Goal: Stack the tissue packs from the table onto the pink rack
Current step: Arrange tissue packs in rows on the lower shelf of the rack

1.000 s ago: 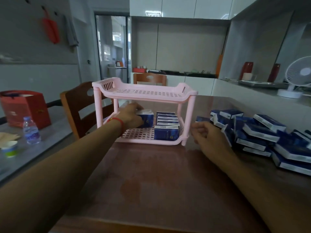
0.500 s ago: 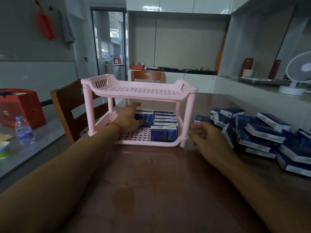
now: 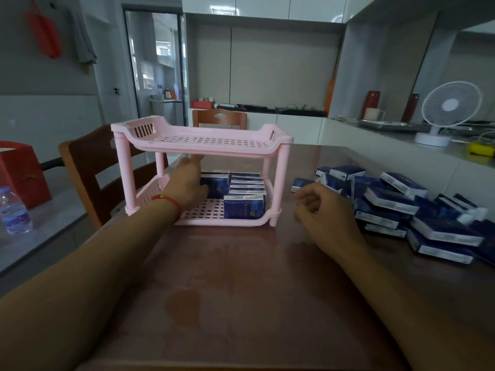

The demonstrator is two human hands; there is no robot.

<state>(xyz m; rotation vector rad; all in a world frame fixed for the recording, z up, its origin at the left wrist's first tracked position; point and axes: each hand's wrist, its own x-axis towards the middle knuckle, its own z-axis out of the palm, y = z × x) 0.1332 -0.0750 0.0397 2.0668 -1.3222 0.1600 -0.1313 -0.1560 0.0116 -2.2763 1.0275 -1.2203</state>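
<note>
The pink two-tier rack [image 3: 203, 141] stands on the brown table [image 3: 241, 290]. Its top shelf is bare. On the lower shelf, several blue tissue packs [image 3: 245, 195] stand in a row at the right. My left hand [image 3: 186, 187] reaches into the lower shelf. Its thumb touches one more blue pack [image 3: 215, 184] standing left of that row, and its index finger is lifted above the pack. My right hand [image 3: 321, 210] hovers over the table just right of the rack, fingers loosely curled and holding nothing. A loose pile of blue tissue packs [image 3: 396, 202] lies right of it.
A wooden chair [image 3: 85, 167] stands left of the rack and another chair [image 3: 219, 119] stands behind it. A water bottle [image 3: 13, 210] and a red box [image 3: 18, 172] sit on the grey surface at the left. A white fan [image 3: 447, 111] stands on the counter at the right.
My left hand has loosened on the pack it set on the lower shelf, and its index finger has lifted. My right hand has curled a little and stayed beside the rack.
</note>
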